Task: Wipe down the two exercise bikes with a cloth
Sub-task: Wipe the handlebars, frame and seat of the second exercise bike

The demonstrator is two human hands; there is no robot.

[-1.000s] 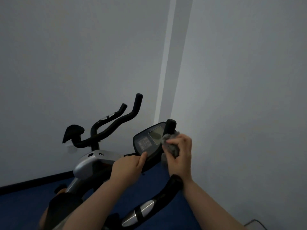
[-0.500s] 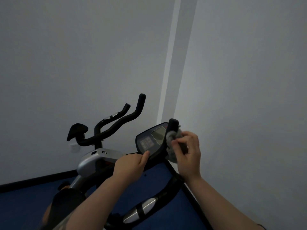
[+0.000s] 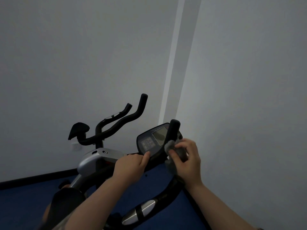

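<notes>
My right hand (image 3: 186, 156) is squeezing the gray cloth (image 3: 172, 146) around the handlebar (image 3: 173, 130); my left hand (image 3: 131, 166) is gripping the console (image 3: 152, 141) edge.

Near bike (image 3: 149, 211) lower frame cut off at bottom edge; console (image 3: 150, 143) button labels too small; handlebar grip (image 3: 172, 131) partly hidden under cloth (image 3: 170, 145).

blue floor (image 3: 25, 205) — two bikes (image 3: 99, 156) standing

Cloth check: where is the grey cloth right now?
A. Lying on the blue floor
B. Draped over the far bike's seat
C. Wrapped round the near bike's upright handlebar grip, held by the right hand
C: the right hand grips the grey cloth around the near bike's upright handlebar grip.
</notes>
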